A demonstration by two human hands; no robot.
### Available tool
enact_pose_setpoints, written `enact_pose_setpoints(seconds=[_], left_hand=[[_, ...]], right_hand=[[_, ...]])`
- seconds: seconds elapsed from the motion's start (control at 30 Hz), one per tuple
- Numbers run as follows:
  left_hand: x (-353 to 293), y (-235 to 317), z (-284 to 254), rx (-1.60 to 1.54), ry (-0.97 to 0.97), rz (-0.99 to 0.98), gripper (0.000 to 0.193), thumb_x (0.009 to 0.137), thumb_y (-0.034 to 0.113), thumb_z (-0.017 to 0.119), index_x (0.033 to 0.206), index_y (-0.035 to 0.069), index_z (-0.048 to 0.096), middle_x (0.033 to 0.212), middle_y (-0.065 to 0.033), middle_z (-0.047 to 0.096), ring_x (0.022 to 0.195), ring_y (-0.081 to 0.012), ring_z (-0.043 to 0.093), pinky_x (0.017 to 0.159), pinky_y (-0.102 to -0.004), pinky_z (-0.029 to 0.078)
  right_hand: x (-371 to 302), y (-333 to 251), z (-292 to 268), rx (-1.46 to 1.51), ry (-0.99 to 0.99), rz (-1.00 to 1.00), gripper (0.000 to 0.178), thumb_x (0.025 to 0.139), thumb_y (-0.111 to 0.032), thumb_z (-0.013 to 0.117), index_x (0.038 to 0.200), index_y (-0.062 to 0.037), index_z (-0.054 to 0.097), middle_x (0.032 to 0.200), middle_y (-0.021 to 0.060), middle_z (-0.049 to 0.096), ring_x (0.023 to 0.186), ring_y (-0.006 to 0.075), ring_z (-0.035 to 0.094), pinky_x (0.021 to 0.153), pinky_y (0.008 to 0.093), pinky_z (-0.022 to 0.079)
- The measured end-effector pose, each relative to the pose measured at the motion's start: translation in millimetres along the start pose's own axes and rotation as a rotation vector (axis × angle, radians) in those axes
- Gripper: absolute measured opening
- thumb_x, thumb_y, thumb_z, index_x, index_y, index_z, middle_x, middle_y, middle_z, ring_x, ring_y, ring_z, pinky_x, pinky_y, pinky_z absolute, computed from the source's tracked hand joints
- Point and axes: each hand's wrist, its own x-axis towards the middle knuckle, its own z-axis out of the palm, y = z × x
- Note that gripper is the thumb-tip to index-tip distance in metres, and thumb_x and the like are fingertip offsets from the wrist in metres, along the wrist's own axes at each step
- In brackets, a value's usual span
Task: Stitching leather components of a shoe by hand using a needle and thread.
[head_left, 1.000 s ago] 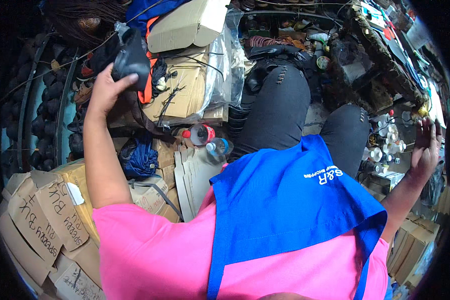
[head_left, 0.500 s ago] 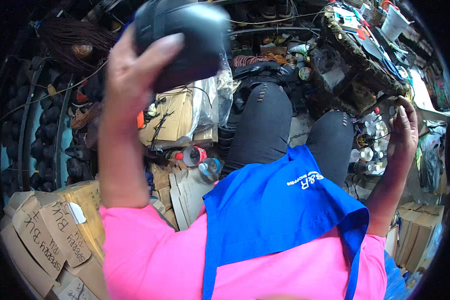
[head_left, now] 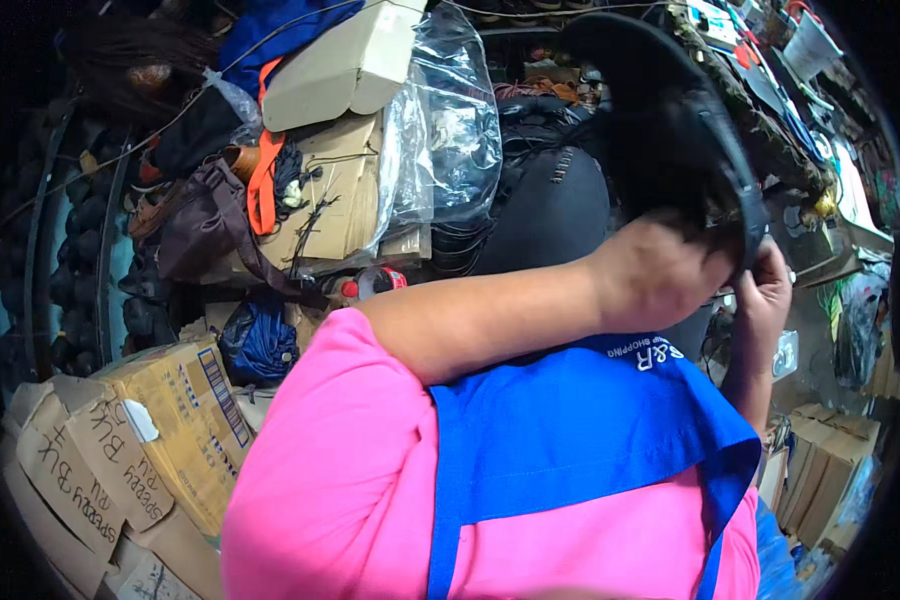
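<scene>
A black shoe point(head_left: 660, 110) is held up at the far right, above the lap, with its broad end turned toward the far left and its other end lowered toward the hands. Its surface is dark and mostly matt, a glossy curved edge is seen along its right side, and its middle is lost in shadow. The left forearm is stretched across the body from left to right, over the blue apron point(head_left: 590, 450), and the left hand point(head_left: 660, 275) is set against the near end of the shoe, knuckles bent; its fingertips are hidden, so whether they are closed on the shoe cannot be told. The right forearm is raised from the near right, and by the right hand point(head_left: 767, 290) the near right edge is pinched between thumb and fingers. The trousered knee point(head_left: 550, 215) is seen just left of the shoe.
</scene>
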Motion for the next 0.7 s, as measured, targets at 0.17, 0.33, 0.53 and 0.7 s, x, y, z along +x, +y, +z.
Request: enact_pose_setpoints(seconds=[0.17,0.33,0.53,0.7], left_hand=[[-53,-22,-9,-0.726,-0.289,-0.546,0.048,0.077,0.01,0.051,0.123,-0.003,0.048,0.107,-0.022,0.06,0.098,-0.0352,0.059,0.086,-0.0396,0.046],[-72,-52,37,-1.105,0.007,-1.025,0.028,0.08,0.004,0.044,0.099,-0.001,0.064,0.094,-0.0102,0.067,0.081,-0.0184,0.062,0.075,-0.0321,0.049],[-64,-63,57,-1.817,0.184,-1.221,0.035,0.094,0.031,0.044,0.106,0.002,0.059,0.103,-0.0111,0.063,0.094,-0.0195,0.061,0.085,-0.0318,0.049],[-71,-69,32,-1.761,0.242,-1.166,0.021,0.092,0.027,0.051,0.097,0.008,0.058,0.094,-0.0049,0.06,0.086,-0.0147,0.059,0.076,-0.0287,0.049]], right_hand=[[9,33,19,-0.036,-0.121,0.209,0.022,0.075,-0.007,0.073,0.076,-0.007,0.051,0.071,-0.0072,0.043,0.066,0.0034,0.038,0.058,0.0196,0.032],[18,62,26,-0.068,-0.195,0.239,0.023,0.074,-0.01,0.075,0.076,-0.0068,0.053,0.07,-0.0063,0.045,0.066,0.0033,0.04,0.059,0.0195,0.033],[22,76,69,-0.32,-0.197,0.059,0.027,0.073,-0.014,0.075,0.073,-0.0027,0.051,0.067,0.0001,0.047,0.064,0.009,0.042,0.057,0.0253,0.038],[29,67,75,-0.256,-0.308,0.099,0.032,0.073,-0.023,0.076,0.074,-0.0022,0.052,0.062,0.0022,0.046,0.061,0.0091,0.043,0.054,0.0273,0.038]])
